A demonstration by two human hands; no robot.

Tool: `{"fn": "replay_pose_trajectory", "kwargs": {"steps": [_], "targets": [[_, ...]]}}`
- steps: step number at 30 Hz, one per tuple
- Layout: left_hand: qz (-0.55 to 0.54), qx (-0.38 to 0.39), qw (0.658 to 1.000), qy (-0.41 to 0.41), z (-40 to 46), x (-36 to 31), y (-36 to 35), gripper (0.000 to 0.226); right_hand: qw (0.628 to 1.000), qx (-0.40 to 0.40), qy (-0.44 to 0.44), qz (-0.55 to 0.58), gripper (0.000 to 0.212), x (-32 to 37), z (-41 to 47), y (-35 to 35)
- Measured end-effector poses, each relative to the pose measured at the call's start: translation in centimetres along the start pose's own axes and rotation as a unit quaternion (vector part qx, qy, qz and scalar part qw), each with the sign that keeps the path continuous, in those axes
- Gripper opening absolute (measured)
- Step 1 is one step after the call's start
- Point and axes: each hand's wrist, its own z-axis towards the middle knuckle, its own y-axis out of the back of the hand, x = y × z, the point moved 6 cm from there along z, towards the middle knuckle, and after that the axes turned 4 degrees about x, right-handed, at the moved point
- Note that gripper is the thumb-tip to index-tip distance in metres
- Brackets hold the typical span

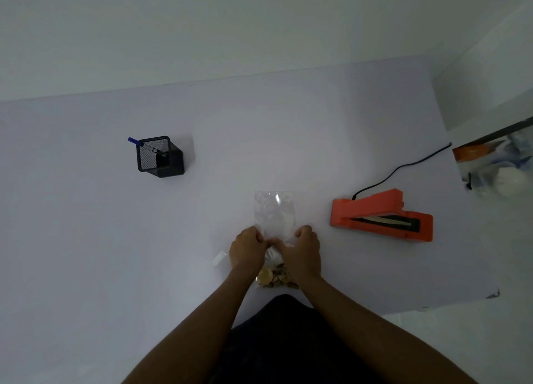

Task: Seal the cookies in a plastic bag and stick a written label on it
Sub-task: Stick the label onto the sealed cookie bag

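Note:
A clear plastic bag (274, 212) lies flat on the white table, its open end pointing away from me. Several cookies (272, 277) sit in its near end, between my wrists. My left hand (247, 249) and my right hand (302, 251) both pinch the bag at its middle, side by side, thumbs nearly touching. A small white label strip (218, 258) lies on the table just left of my left hand. The part of the bag under my hands is hidden.
An orange heat sealer (380, 216) with a black cord (403, 167) sits to the right of the bag. A black mesh pen holder (159, 157) with a blue pen (135, 142) stands at the far left. The table's right edge (450, 141) borders cluttered items.

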Motion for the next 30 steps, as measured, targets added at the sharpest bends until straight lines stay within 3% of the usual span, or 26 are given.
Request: {"fn": "replay_pose_trajectory", "kwargs": {"steps": [8,27,30], "targets": [[-0.026,-0.007,0.999,0.024,-0.1,0.2,0.0,0.027,0.998,-0.062,0.002,-0.007,0.047,-0.4,0.0,-0.5],[-0.010,0.002,1.000,0.011,0.2,0.4,0.0,0.030,0.999,-0.034,0.019,0.035,0.019,-1.2,0.7,-0.5],[-0.008,-0.002,1.000,0.010,0.2,0.4,-0.1,0.031,0.999,-0.039,0.001,0.035,0.034,-1.0,0.5,-0.5]]}}
